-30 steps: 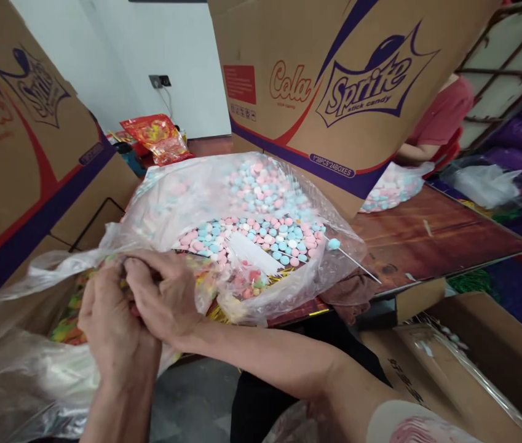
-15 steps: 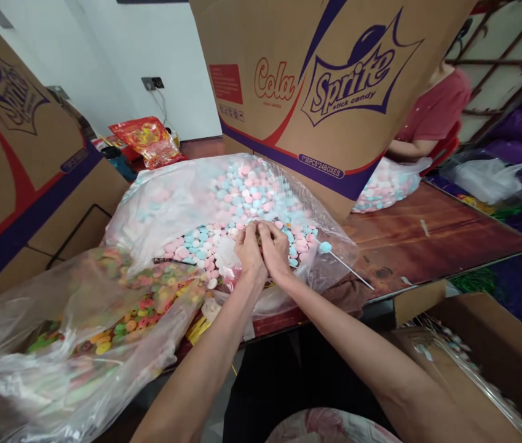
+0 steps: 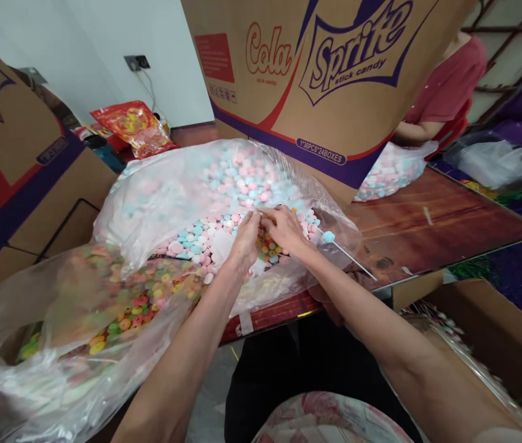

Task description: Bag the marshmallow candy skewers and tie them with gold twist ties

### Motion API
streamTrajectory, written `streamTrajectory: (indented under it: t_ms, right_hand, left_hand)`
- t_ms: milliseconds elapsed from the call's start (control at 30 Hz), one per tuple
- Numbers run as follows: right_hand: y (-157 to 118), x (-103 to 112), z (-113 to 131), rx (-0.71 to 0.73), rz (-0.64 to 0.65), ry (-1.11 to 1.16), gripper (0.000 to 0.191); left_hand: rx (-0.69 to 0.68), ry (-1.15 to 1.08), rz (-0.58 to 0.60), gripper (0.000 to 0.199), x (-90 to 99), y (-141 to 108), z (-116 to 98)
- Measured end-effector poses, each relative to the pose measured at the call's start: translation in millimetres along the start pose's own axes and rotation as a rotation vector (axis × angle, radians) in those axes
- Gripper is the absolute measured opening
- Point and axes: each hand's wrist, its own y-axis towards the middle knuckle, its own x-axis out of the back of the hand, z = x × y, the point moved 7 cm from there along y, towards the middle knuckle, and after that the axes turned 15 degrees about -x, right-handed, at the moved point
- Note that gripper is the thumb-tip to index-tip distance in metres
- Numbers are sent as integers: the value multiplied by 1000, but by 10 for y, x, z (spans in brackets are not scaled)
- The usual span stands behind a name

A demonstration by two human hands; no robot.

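Note:
My left hand [image 3: 245,239] and my right hand [image 3: 284,229] meet over a large clear bag [image 3: 150,178] of pink, blue and white candies [image 3: 246,172]. Between them shows a small bag of candies [image 3: 270,249], yellow, green and red. Both hands are closed at its upper end, fingertips close together; the exact grip is partly hidden. A white piece [image 3: 222,246] lies just left of my left hand. To the right of my right hand, a lollipop [image 3: 329,237] with a blue head and white stick lies on the plastic.
Another clear bag [image 3: 71,295] of colourful ring candies spreads at the left. Large cardboard boxes [image 3: 261,129] stand behind and left. A red packet [image 3: 134,126] sits at the back. A co-worker [image 3: 445,92] sits at the right. An open box [image 3: 486,307] of sticks stands below the table's right edge.
My hands, pressed together before, have moved slightly apart, and the right fingers have spread over the top. The small bag of colourful candies now shows between them. The view has shifted slightly.

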Motion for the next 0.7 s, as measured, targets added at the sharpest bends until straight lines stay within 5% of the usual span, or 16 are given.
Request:
streamTrajectory:
  t_ms: [167,267,433,600,700]
  right_hand:
    - [-141,319,-6,83,-93,97,31]
    - [-372,345,-29,94,-38,202,27]
    - [-945,129,156,214,148,451,21]
    - [-1442,20,665,406,178,517,18]
    - [-1714,-86,1202,603,277,539,19]
  left_hand:
    - [-41,208,-38,25,320,-312,-382]
    - [-134,270,-22,32,595,-607,-722]
    - [-373,544,-162,28,1466,-1169,-1299]
    - [-302,1379,-294,24,2416,-1579,-1721]
    - [-278,1678,-238,24,2617,-1661,-1816]
